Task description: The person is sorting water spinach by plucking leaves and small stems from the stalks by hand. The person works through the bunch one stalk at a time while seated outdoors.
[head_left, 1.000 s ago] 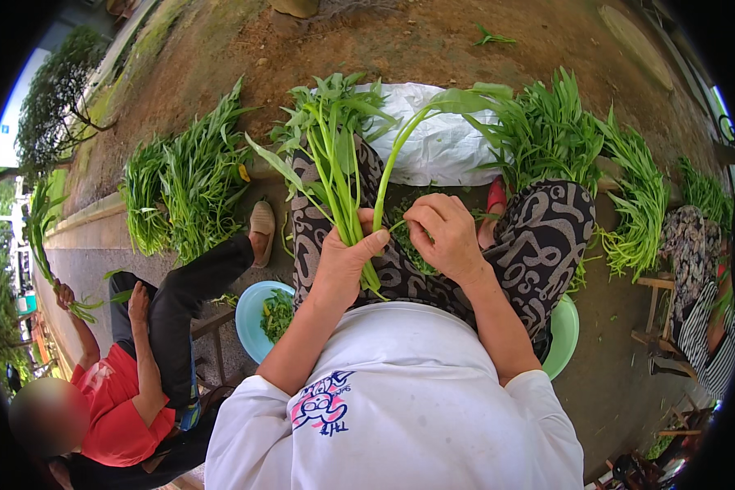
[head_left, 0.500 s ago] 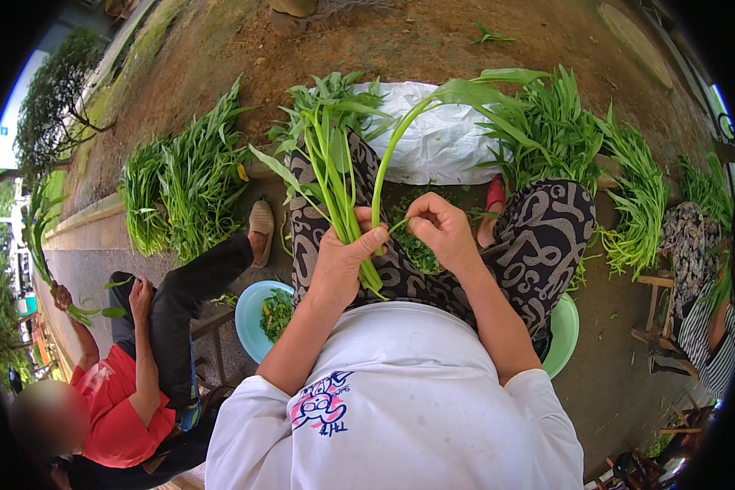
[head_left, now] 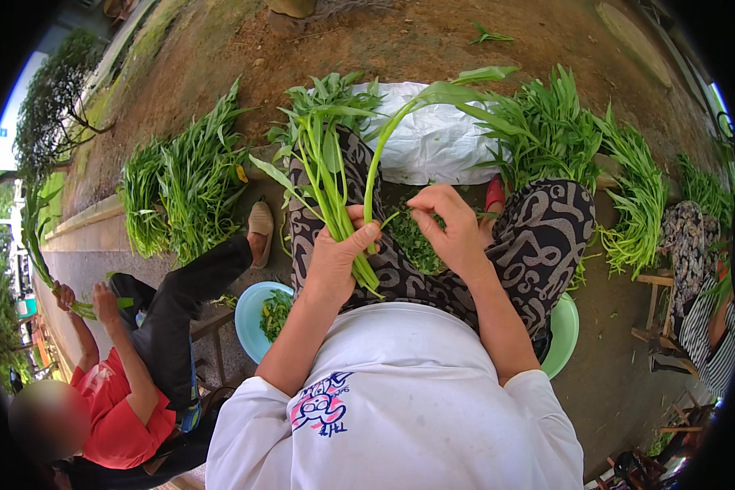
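Note:
My left hand (head_left: 339, 253) is closed around a bunch of water spinach (head_left: 322, 184), its leafy tops pointing away from me and the cut stem ends near my lap. A single long stalk (head_left: 373, 175) also rises from between the thumb and fingers, arching to the right with big leaves. From this stalk a short side stem (head_left: 390, 218) sticks out toward my right hand (head_left: 453, 233). The right thumb and forefinger are pinched together just beyond its tip; what they hold, if anything, is too small to make out. Plucked green leaves (head_left: 416, 245) lie below, between my legs.
A white sack (head_left: 433, 139) lies ahead, with heaps of water spinach to its right (head_left: 551, 131) and far left (head_left: 192, 175). Basins stand beside me, light blue (head_left: 253, 322) and green (head_left: 565, 335). A person in red (head_left: 126, 400) sits at left, handling stalks; another person (head_left: 719, 351) sits at right.
The single stalk in my left hand has shifted slightly left. My right hand has risen slightly, and its fingertips now look apart from the side stem. The person at left has brought their hands closer together.

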Demonstrator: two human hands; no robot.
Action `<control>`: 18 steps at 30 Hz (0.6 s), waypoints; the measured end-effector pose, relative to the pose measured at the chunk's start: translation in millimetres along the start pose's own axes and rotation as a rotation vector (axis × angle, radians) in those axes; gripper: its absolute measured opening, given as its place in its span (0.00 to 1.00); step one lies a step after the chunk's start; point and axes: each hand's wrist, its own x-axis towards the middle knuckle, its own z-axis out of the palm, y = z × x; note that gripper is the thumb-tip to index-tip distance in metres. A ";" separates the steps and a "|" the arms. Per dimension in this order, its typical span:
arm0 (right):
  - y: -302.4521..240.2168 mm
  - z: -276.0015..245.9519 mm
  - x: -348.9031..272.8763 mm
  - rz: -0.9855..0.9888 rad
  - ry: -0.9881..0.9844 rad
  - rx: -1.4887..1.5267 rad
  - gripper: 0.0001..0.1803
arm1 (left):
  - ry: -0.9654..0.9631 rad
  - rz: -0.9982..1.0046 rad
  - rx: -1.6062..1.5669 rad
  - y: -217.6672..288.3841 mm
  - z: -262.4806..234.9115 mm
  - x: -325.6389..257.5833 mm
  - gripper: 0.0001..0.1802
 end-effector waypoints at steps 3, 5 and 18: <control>-2.2 2.7 0.7 -0.178 -0.045 -0.129 0.12 | -0.035 0.006 -0.001 0.2 -0.6 -0.6 0.20; -0.7 5.5 -0.4 -0.245 -0.039 -0.213 0.13 | -0.041 0.014 0.005 -0.7 -0.5 0.1 0.20; 4.7 14.3 -4.3 -0.188 -0.011 -0.221 0.13 | -0.098 0.006 0.015 -3.7 -2.2 0.7 0.19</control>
